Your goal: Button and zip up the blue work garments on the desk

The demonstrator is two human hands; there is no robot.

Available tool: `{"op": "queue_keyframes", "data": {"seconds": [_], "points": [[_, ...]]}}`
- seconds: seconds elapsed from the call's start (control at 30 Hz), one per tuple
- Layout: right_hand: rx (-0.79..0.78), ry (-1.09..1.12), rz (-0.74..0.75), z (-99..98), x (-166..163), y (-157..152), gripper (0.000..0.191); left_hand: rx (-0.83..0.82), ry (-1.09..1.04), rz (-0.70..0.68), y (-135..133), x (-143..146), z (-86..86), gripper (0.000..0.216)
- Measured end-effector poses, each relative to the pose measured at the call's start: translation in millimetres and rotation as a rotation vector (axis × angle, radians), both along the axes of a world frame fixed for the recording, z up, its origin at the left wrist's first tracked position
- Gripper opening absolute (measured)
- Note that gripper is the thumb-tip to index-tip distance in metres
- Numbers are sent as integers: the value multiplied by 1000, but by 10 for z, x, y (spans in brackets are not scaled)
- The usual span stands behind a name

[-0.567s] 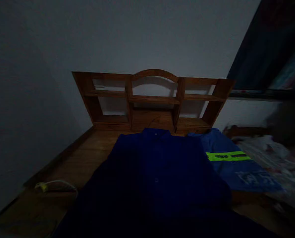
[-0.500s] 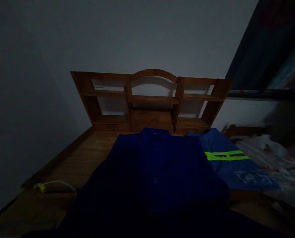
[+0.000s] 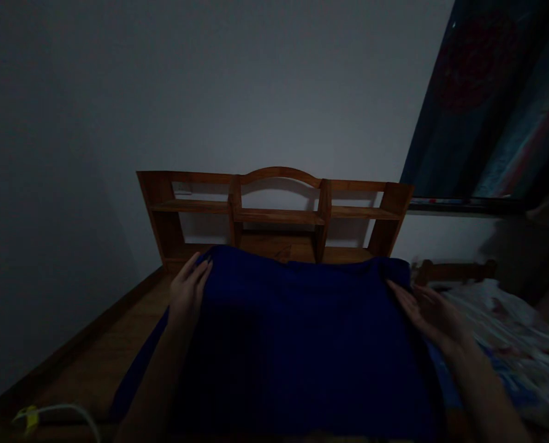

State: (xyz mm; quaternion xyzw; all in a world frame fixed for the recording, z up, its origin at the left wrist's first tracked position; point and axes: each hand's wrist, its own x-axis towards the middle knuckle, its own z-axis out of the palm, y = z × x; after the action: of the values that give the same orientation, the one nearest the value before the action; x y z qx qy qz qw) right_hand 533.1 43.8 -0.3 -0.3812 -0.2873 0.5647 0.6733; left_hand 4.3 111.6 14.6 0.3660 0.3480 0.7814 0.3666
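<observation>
A dark blue button shirt (image 3: pixel 297 332) spans the middle of the head view, its upper edge raised and its collar out of sight. My left hand (image 3: pixel 189 289) is closed around the upper left corner, fingers bent over the cloth. At the opposite upper corner, my right hand (image 3: pixel 424 311) grips the edge, with part of its fingers hidden by fabric. The lower part of the shirt fades into shadow.
Behind the shirt stands a wooden headboard with shelves (image 3: pixel 278 215) against a white wall (image 3: pixel 265 86). Wooden boards (image 3: pixel 131 326) show at left, with a pale cord (image 3: pixel 66 407) in front. A lighter blue cloth (image 3: pixel 509 375) and whitish plastic bags (image 3: pixel 500 314) lie at right.
Both my hands have come into view and hold the shirt, which lay spread out with its collar showing. Its top edge is now lifted, and the view has tilted up.
</observation>
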Motion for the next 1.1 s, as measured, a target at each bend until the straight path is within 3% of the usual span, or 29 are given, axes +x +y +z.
{"op": "queue_keyframes", "data": {"seconds": [0.07, 0.13, 0.23, 0.33, 0.4, 0.47, 0.53, 0.6, 0.7, 0.77, 0.83, 0.93, 1.03, 1.1], "points": [[-73, 37, 94, -45, -86, 466, 22, -62, 56, 4, 478, -36, -105, 26], [-175, -66, 144, -203, -146, 855, 21, -269, 360, 31, 815, -104, -281, 12], [-298, -405, 177, -513, -139, 1206, 19, -460, 675, 19, 1093, -251, -517, 20], [-373, -622, 218, -683, -18, 1403, 21, -499, 875, 29, 1301, -370, -587, 22], [-391, -850, 239, -688, 84, 1535, 26, -478, 1015, 32, 1483, -344, -568, 11], [-319, -1200, 214, -655, 169, 1679, 29, -426, 1125, -8, 1678, -188, -555, 15], [-208, -1520, 159, -632, 219, 1811, 31, -318, 1249, -128, 1834, 77, -586, 24], [-153, -1688, 124, -629, 234, 1903, 31, -105, 1436, -317, 1917, 379, -658, 32], [-131, -1815, 118, -622, 193, 1915, 31, 160, 1659, -524, 1926, 740, -779, 60], [-78, -1867, 64, -592, 128, 1817, 37, 165, 1744, -550, 1892, 866, -833, 69], [-21, -1960, -43, -565, 41, 1634, 45, 189, 1840, -516, 1835, 913, -860, 50], [95, -2155, -175, -609, -96, 1267, 53, 361, 1959, -404, 1697, 891, -875, 8], [265, -2265, -235, -784, -169, 940, 59, 464, 1941, -339, 1562, 833, -871, 20], [368, -2282, -262, -933, -165, 807, 62, 439, 1871, -360, 1541, 805, -857, 49]]}}
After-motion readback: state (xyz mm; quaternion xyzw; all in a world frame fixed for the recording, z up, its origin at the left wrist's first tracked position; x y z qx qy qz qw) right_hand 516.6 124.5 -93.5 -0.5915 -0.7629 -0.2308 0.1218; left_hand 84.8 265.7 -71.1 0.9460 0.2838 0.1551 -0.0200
